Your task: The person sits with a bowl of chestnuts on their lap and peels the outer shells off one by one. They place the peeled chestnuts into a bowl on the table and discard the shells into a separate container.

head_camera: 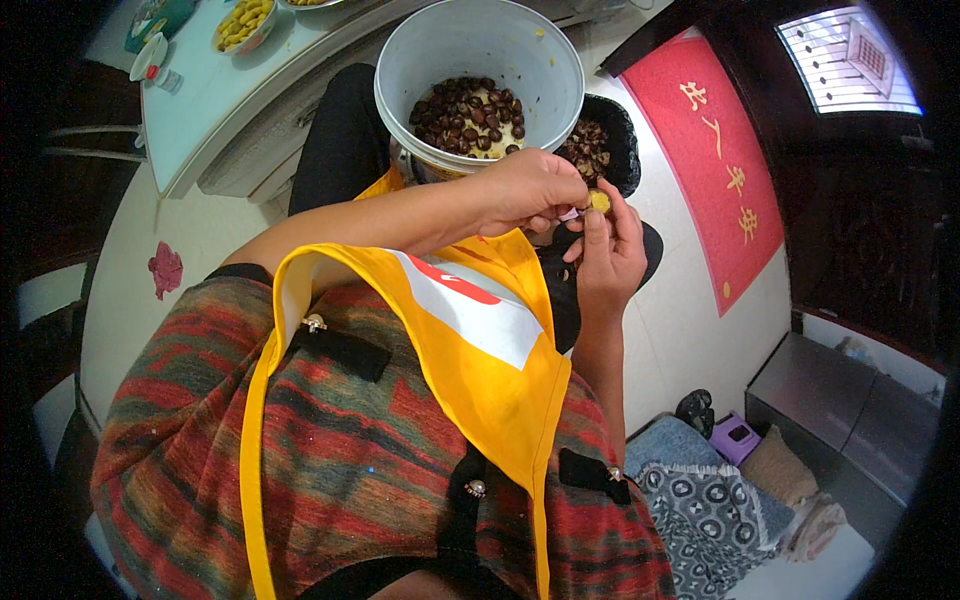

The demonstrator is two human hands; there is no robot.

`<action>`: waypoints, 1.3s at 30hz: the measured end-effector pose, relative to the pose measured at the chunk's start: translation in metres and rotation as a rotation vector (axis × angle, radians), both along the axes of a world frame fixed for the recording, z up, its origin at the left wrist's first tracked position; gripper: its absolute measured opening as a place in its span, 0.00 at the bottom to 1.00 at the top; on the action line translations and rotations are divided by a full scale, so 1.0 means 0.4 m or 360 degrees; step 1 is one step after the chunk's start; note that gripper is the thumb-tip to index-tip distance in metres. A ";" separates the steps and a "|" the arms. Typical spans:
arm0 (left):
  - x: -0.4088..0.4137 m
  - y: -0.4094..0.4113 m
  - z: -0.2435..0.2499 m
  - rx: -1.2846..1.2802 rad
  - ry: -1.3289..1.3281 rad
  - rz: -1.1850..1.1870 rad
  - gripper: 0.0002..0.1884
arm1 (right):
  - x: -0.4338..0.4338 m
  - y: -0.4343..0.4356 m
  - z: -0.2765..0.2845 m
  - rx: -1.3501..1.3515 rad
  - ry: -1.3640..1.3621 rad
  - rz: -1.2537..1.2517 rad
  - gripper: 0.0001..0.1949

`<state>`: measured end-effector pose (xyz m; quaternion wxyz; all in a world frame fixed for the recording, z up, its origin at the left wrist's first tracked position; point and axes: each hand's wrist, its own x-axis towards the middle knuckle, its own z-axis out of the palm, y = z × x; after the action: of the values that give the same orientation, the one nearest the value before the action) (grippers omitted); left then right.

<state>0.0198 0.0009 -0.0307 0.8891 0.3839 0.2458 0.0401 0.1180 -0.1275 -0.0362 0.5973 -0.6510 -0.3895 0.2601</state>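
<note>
A yellow peeled chestnut (599, 201) is held up in the fingertips of my right hand (611, 244). My left hand (536, 191) reaches across from the left, its thumb and fingers pinching at the chestnut's near side. A small pinkish-white piece (570, 214) shows by the left fingertips; what it is cannot be made out. Just beyond the hands stands a large white plastic bucket (480, 45), with dark brown chestnuts (472, 116) and paler, yellowish matter at its bottom. To its right, partly behind my hands, a black-lined bin (626, 150) contains brown shell pieces (589, 146).
A glass-topped table (191, 112) at the upper left bears a bowl of yellow pieces (244, 28) and a small bottle (165, 78). Right lies a red doormat (712, 165) with writing. Folded textiles (697, 517) sit lower right. A yellow apron (480, 390) hangs over my front.
</note>
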 end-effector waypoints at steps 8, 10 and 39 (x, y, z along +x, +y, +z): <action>0.013 -0.034 -0.015 0.0215 -0.0030 0.0052 0.06 | -0.020 0.009 -0.001 0.0060 0.0381 -0.0213 0.15; 0.010 -0.033 -0.010 0.0301 -0.0026 0.0008 0.06 | -0.022 0.009 0.000 0.0078 0.0432 -0.0209 0.16; 0.008 0.004 -0.003 0.0422 0.0082 -0.0030 0.06 | -0.007 -0.003 -0.020 -0.0097 -0.0837 -0.0188 0.11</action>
<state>0.0229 0.0026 -0.0319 0.8244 0.5012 0.2574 0.0541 0.1151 -0.1288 -0.0443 0.4700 -0.7354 -0.4846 0.0582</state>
